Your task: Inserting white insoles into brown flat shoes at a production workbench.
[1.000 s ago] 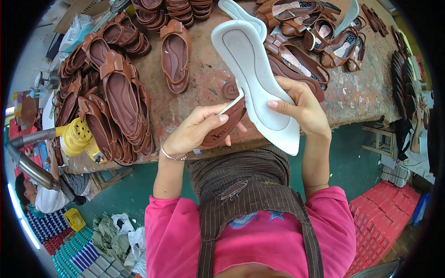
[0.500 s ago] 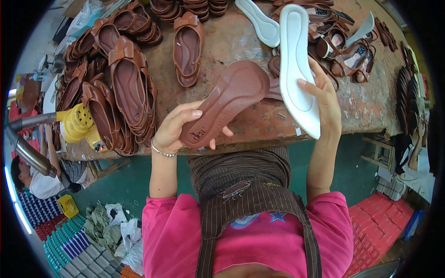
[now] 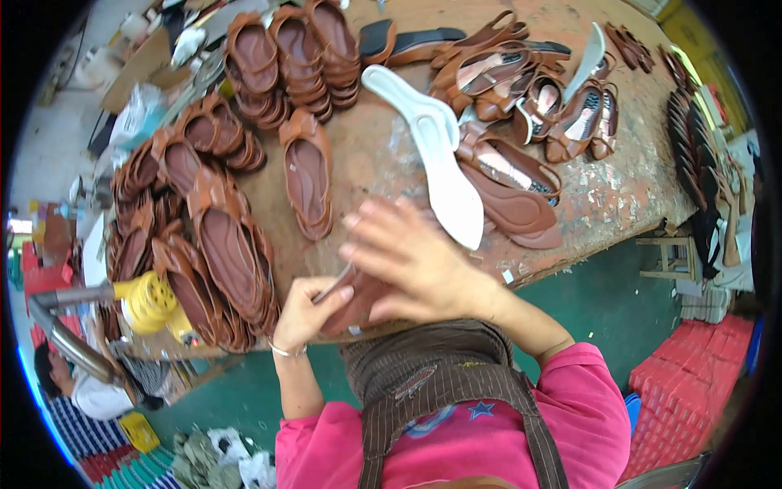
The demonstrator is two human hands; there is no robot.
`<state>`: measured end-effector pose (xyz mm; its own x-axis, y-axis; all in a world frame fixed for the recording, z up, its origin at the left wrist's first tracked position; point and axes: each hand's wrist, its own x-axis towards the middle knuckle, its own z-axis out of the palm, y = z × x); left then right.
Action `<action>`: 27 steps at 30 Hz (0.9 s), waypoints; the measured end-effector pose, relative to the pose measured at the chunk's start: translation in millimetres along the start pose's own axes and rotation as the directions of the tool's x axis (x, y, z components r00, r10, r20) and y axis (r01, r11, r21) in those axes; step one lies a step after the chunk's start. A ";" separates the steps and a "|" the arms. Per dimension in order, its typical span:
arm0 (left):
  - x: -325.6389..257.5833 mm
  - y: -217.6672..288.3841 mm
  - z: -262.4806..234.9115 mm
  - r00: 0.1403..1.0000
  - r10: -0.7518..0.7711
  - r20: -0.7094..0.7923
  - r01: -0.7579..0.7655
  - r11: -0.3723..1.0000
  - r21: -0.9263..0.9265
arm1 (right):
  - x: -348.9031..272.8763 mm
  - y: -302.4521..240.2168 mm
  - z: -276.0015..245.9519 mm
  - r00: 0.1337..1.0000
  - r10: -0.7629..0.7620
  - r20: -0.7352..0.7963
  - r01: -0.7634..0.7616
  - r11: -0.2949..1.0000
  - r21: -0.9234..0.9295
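Note:
My left hand (image 3: 305, 314) is closed around the heel end of a brown insole (image 3: 354, 308) at the table's near edge. Across the insole reaches my right hand (image 3: 419, 265), its fingers stretched out and somewhat blurred by motion, covering much of the insole. Whether it touches the insole I cannot tell. Just beyond my right hand, a white insole pad (image 3: 454, 196) lies on the table, overlapping a second white pad (image 3: 389, 85). More brown insoles (image 3: 521, 213) lie to the right, next to an unfinished brown slingback shoe (image 3: 509, 163).
A single brown bow flat (image 3: 307, 175) stands mid-table. Stacked brown shoes (image 3: 232, 244) fill the left side, near a yellow vented nozzle (image 3: 151, 301) on a metal pipe. More unfinished shoes (image 3: 497, 77) pile up at the far right. Another person (image 3: 90, 391) is at the far left.
My right hand has put the white pad down on the table and moved left over the brown insole. My left hand has drawn the insole lower, toward me. The view has shifted.

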<state>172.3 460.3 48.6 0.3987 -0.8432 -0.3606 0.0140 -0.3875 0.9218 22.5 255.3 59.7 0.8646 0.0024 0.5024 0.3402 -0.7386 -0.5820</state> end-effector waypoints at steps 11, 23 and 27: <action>160.3 103.2 -3.7 0.872 0.471 -0.131 -0.296 0.722 0.625 | -53.8 64.8 35.9 0.700 0.679 0.221 -0.380 0.091 0.921; 415.7 127.1 -7.9 0.822 0.500 -0.273 0.176 0.232 0.957 | -90.8 137.6 13.2 0.502 0.863 0.059 -0.229 0.066 0.971; 372.0 153.9 -62.8 0.601 0.698 -0.388 0.065 0.441 0.895 | -100.1 140.1 -10.9 0.654 0.732 0.192 -0.235 -0.044 0.971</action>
<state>380.4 110.4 65.4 0.6055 -0.6331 0.4821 -0.7884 -0.5595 0.2555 -20.4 144.3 -65.2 0.8852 -0.4099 -0.2202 0.1405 0.6866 -0.7134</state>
